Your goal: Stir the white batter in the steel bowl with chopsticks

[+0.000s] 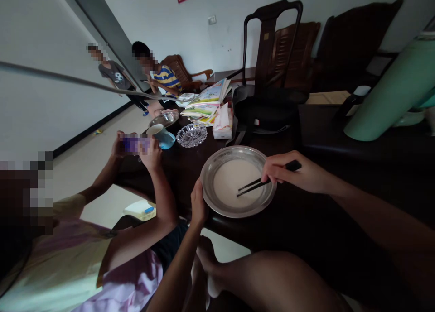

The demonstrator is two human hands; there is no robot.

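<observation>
A round metal plate [208,199] holding a pale milky batter [234,178] sits near the front edge of a dark table [306,221]. My left hand [198,203] grips the plate's left rim, thumb on top. My right hand [295,172] is closed round a pair of black chopsticks [253,185], whose tips dip into the batter at the plate's middle. My bare knee shows below the table edge.
A person sits close at my left holding a phone [134,143] in both hands. Behind the plate stand a blue cup [162,135], a glass ashtray [191,135], a metal bowl [165,118], a tissue box [222,124], stacked books [207,101] and a black bag [265,112]. A green flask [394,90] lies right. Two people sit far back.
</observation>
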